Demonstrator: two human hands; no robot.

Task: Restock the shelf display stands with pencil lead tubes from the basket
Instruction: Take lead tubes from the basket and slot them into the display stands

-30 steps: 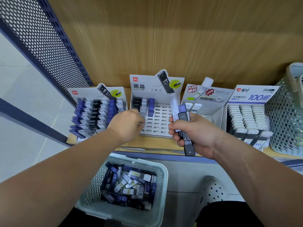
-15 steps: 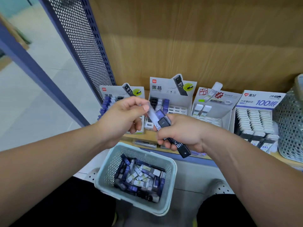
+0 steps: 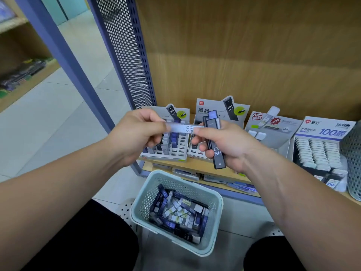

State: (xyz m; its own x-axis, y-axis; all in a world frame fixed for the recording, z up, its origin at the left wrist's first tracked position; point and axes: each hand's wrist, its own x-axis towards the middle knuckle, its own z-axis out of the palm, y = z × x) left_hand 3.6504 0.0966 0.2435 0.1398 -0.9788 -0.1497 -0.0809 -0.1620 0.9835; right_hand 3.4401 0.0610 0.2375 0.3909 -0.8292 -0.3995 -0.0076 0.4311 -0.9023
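Note:
My left hand pinches one end of a pale lead tube marked HB 0.7, which lies sideways between both hands. My right hand grips a bundle of dark and blue lead tubes held upright, and its thumb touches the pale tube's other end. Behind the hands, two grey display stands sit on the shelf: the left stand partly filled with tubes, and the middle stand mostly hidden. A pale green basket of lead tubes sits below on a stool.
Two more lead displays stand to the right, a grey one and a "100" one full of white tubes. A mesh basket sits at the far right. A perforated blue side panel bounds the wooden shelf on the left.
My left hand has left the middle stand and taken the pale tube from the right hand's bundle, pulling it out sideways to the left. The view has swung left and up.

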